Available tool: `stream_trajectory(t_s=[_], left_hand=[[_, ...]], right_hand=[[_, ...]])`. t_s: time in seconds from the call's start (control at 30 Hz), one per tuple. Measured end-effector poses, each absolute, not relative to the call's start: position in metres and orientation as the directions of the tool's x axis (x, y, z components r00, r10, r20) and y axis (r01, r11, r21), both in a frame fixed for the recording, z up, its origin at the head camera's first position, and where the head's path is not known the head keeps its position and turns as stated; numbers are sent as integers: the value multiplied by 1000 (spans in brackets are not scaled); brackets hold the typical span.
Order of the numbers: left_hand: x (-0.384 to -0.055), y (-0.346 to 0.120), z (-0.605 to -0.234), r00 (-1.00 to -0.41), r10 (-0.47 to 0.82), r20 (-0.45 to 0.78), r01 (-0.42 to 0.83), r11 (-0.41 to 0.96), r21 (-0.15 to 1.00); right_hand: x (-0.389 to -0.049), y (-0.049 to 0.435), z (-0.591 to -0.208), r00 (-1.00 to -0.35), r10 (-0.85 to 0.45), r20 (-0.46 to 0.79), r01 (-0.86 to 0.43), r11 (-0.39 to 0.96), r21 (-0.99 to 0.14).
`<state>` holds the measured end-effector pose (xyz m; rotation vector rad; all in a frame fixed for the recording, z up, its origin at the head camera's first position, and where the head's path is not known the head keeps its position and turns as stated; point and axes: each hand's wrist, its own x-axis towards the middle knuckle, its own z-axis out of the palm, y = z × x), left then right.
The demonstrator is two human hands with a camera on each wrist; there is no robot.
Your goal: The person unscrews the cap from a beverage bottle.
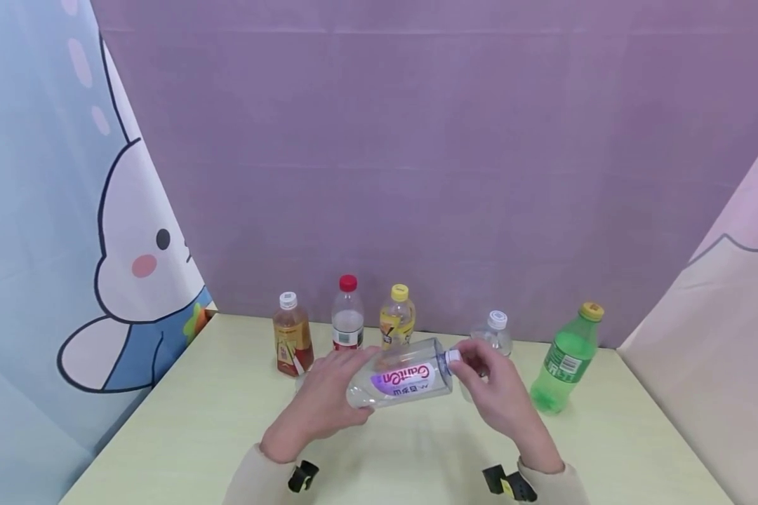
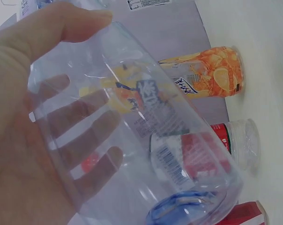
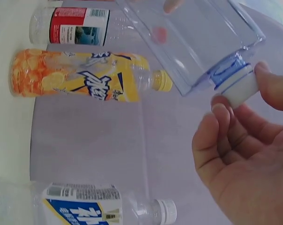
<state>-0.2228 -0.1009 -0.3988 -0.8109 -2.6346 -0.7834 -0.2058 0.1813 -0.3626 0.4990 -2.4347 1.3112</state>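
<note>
Over the tabletop, between its side edges, a clear bottle is held sideways, long axis roughly along the far edge; the left hand grips it, the right hand (at the right-pointing end) pinches the white cap.

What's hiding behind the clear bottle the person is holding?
A yellow-labelled bottle. In the head view, its yellow cap and upper part show above the clear bottle; its base is covered.
</note>
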Motion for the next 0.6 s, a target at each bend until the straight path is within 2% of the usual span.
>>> stream_trajectory(t_s=[0.33, 0.43, 0.6], left_hand=[[-223, -102, -398, -819, 430, 380, 566, 715, 410], [-224, -102, -398, -824, 425, 374, 560, 713, 422], [-224, -102, -399, -828, 432, 359, 557, 712, 428]], right_hand=[[-213, 189, -371, -721, -293, 628, -672, 516, -532], [-214, 188, -372, -742, -269, 614, -644, 538, -544], [-212, 181, -369, -870, -120, 478, -448, 600, -663]])
